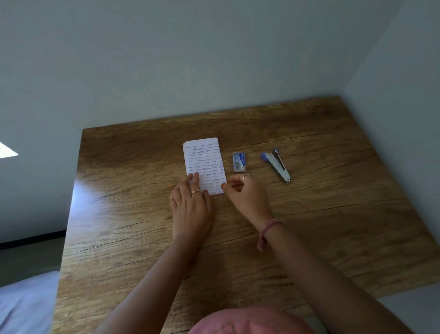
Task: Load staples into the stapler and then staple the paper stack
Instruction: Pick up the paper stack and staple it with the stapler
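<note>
Left hand lies flat, fingers straight, on the paper stack's near left corner — right hand, fingers curled, pinches its near right corner; staple box and stapler lie rightward on the counter.

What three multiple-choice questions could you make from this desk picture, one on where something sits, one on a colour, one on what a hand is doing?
1. Where does the staple box lie?
A. Between the paper stack and the stapler
B. On top of the paper
C. Left of the paper

2. What colour is the stapler's plastic end?
A. Red
B. Blue
C. Green

3. What is the left hand doing?
A. Gripping the stapler
B. Hanging off the wooden table
C. Resting flat, fingers on the paper's near corner

Answers:
1 A, the box sits in the gap between the two.
2 B, the rounded end is blue on a metal body.
3 C, its straight fingers lie on the lined sheet, while the right hand is curled at the paper's other near corner.
</note>
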